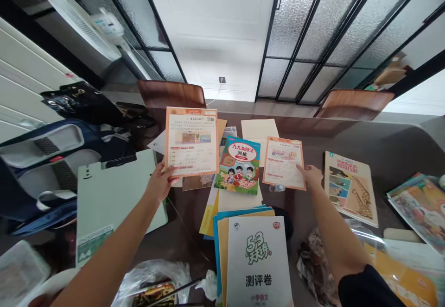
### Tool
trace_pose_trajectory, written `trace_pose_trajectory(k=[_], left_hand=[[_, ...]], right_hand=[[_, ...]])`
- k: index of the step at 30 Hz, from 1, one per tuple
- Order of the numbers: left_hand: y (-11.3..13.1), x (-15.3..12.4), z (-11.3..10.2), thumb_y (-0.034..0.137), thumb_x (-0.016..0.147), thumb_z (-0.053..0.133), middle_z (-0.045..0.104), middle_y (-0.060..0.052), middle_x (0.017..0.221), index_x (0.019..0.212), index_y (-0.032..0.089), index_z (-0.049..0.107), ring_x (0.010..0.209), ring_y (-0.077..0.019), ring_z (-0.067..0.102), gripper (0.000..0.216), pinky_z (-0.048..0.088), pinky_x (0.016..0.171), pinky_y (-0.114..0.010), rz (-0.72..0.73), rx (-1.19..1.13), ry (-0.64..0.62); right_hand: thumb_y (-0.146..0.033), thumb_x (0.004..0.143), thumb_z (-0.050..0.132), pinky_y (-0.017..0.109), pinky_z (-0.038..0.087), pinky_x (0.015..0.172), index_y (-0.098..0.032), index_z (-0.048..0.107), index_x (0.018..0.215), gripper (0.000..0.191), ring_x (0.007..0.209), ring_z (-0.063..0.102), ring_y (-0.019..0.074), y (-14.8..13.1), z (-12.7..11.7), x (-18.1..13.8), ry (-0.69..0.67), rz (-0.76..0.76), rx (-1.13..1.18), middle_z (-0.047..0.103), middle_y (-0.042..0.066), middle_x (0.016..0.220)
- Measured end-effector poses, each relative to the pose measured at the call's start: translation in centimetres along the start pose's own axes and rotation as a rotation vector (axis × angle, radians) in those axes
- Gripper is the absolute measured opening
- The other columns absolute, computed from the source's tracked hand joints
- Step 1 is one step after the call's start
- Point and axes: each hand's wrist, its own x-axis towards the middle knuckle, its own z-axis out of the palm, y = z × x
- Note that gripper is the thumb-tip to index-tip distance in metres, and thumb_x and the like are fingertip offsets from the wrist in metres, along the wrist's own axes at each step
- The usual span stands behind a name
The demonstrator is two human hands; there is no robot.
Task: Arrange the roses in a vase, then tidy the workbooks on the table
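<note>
My left hand (160,183) grips the lower left corner of an orange-bordered workbook (192,141) and holds it tilted up above the table. My right hand (312,175) pinches the lower right edge of a second, smaller orange-bordered booklet (283,162), also lifted off the dark table (392,147). Between the two lies a green cartoon-covered maths book (239,165) on loose white sheets. In front of me sits a stack of workbooks topped by a white one marked 5·3 (257,263).
A pale green clipboard (111,200) lies at the left beside a blue and white backpack (45,159). A giraffe picture book (351,186) and more colourful books (419,209) lie at the right. Plastic bags (153,279) sit near me. Two brown chairs (170,94) stand behind the table.
</note>
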Motion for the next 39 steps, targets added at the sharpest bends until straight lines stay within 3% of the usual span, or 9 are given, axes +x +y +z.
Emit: trace_pose_trajectory(k=[3,7,12,17,24,28,32,37,39], left_hand=[[-0.9,-2.3,0.2,0.039,0.053,0.087,0.068,0.002,0.084,0.087,0.02,0.05,0.067,-0.0108,0.063,0.054,0.041,0.041,-0.012,-0.053,-0.052,-0.027],[-1.8,-4.5,0.9,0.041,0.054,0.087,0.067,0.002,0.08,0.087,0.02,0.05,0.065,-0.0119,0.065,0.053,0.047,0.044,-0.014,-0.12,-0.022,-0.016],[-3.1,-6.2,3.2,0.047,0.054,0.085,0.069,0.0,0.082,0.09,0.021,0.05,0.069,-0.0157,0.068,0.056,0.052,0.048,-0.019,-0.141,-0.008,-0.019],[-4.0,-8.0,6.2,0.048,0.058,0.084,0.069,-0.003,0.09,0.089,0.019,0.051,0.076,-0.0172,0.068,0.054,0.054,0.054,-0.021,-0.157,-0.067,-0.064],[-3.3,-11.3,8.3,0.048,0.054,0.087,0.069,-0.002,0.085,0.088,0.018,0.05,0.069,-0.0136,0.067,0.058,0.054,0.05,-0.019,-0.249,-0.209,-0.151],[-2.7,-13.1,8.7,0.048,0.057,0.086,0.071,-0.001,0.084,0.088,0.019,0.05,0.066,-0.0136,0.068,0.056,0.055,0.049,-0.02,-0.29,-0.223,-0.222],[-2.8,-13.7,9.3,0.054,0.063,0.081,0.073,-0.004,0.087,0.094,0.02,0.05,0.071,-0.0176,0.07,0.055,0.058,0.056,-0.025,-0.281,-0.177,-0.363],[-1.3,-6.5,8.7,0.065,0.082,0.056,0.071,-0.013,0.105,0.11,0.019,0.062,0.089,-0.0247,0.07,0.054,0.057,0.075,-0.037,-0.142,0.331,-0.626],[-0.2,-1.3,7.6,0.056,0.091,0.046,0.069,-0.011,0.115,0.111,0.02,0.064,0.104,-0.0233,0.066,0.045,0.053,0.087,-0.035,0.106,0.879,-0.325]], right_hand=[[-0.044,0.067,0.067,0.04,0.046,0.077,-0.018,0.064,0.068,0.027,0.08,0.06,0.0272,0.0,0.2,-0.3,0.009,-0.026,0.017,0.064,0.01,0.072],[-0.037,0.078,0.054,0.038,0.046,0.077,-0.016,0.063,0.086,0.025,0.074,0.059,0.0218,-1.3,-2.0,-1.0,0.101,-0.172,0.112,0.064,0.007,0.076],[-0.034,0.08,0.062,0.037,0.05,0.087,-0.02,0.058,0.107,0.031,0.083,0.065,0.0174,-5.7,-7.1,-4.4,0.401,-0.372,0.906,0.066,0.002,0.088],[-0.027,0.079,0.067,0.033,0.053,0.094,-0.029,0.064,0.098,0.02,0.099,0.066,0.0135,-10.0,-11.0,-9.6,-0.069,-0.23,1.487,0.069,-0.004,0.102],[-0.036,0.064,0.079,0.023,0.053,0.054,-0.02,0.068,0.08,0.026,0.061,0.064,0.0132,-10.2,-5.1,-13.6,-0.658,0.088,1.117,0.071,0.0,0.074],[-0.039,0.064,0.077,0.031,0.058,0.059,-0.021,0.065,0.083,0.028,0.069,0.069,0.0212,-9.9,-1.8,-14.7,-0.784,0.126,0.947,0.073,0.003,0.079],[-0.036,0.065,0.079,0.04,0.061,0.065,-0.024,0.059,0.098,0.04,0.078,0.072,0.0254,-10.6,-1.9,-14.7,-0.868,0.155,0.868,0.075,0.006,0.093],[-0.034,0.063,0.079,0.039,0.061,0.064,-0.023,0.061,0.105,0.047,0.079,0.071,0.0255,-11.3,-3.0,-10.6,-0.814,-0.024,0.858,0.073,0.008,0.103],[-0.031,0.062,0.079,0.038,0.061,0.063,-0.024,0.062,0.105,0.046,0.079,0.071,0.0253,-11.2,-2.8,-7.4,-0.683,-0.056,0.86,0.073,0.007,0.104]])
